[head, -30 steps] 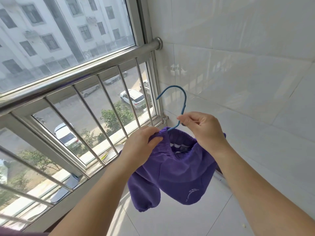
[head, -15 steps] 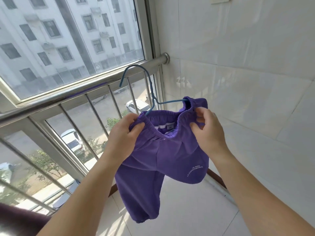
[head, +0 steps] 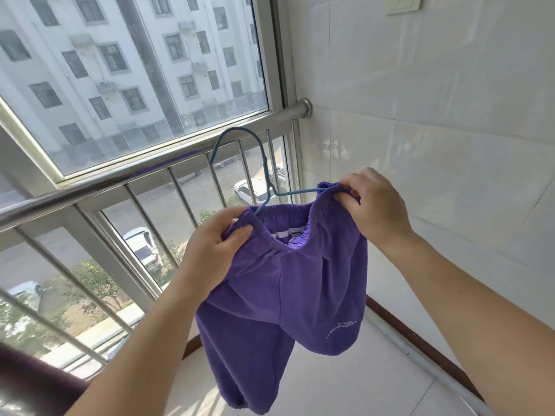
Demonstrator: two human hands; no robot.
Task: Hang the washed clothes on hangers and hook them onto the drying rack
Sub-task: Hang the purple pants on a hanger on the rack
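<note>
A pair of purple trousers (head: 288,298) with an elastic waistband hangs in front of me on a blue wire hanger (head: 262,163). The hanger's hook sticks up above the waistband, and its shoulders run into the waistband at both ends. My left hand (head: 210,244) pinches the left end of the waistband. My right hand (head: 374,208) pinches the right end, where the hanger's arm goes under the cloth. The trouser legs dangle below, with small white lettering on the right leg. No drying rack shows in view.
A steel handrail (head: 168,163) with vertical bars runs along the window on the left and ends at the white tiled wall (head: 450,130). A wall socket (head: 404,3) sits at the top right. A dark purple cloth (head: 33,385) lies at the lower left. Below is the light floor (head: 360,385).
The trousers and hanger have risen. My right hand moved from the hanger's neck to the right end of the waistband, stretching it wide over the hanger. My view has tilted upward.
</note>
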